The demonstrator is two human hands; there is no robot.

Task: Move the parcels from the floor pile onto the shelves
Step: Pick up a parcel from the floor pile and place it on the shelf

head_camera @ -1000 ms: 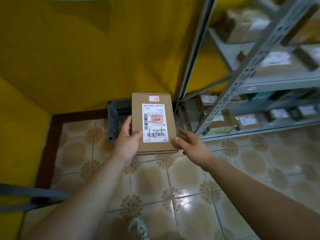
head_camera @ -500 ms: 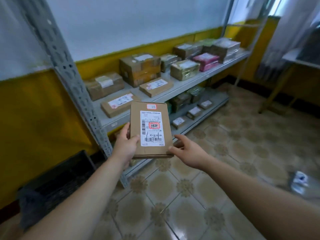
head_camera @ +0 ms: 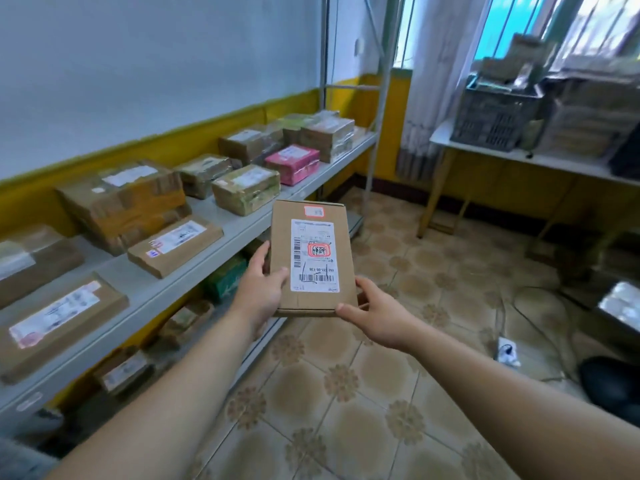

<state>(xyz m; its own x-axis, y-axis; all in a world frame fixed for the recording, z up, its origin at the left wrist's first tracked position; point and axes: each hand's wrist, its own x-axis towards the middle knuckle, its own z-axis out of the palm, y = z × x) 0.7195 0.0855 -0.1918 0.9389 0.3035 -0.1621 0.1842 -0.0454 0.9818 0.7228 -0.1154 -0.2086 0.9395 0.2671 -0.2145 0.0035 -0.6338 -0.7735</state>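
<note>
Flat brown cardboard parcel with white label (head_camera: 313,258) is gripped at near corners by left hand (head_camera: 259,289) and right hand (head_camera: 377,315), label-up, just beside grey metal shelf (head_camera: 239,223), likely for label-checking before placement.

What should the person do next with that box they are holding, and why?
Probably swing the box left and set it on the bare stretch of shelf between the flat parcel and the taped parcel. The left hand and right hand hold the box over the floor, right beside that gap, so it looks like the nearest free spot.
</note>
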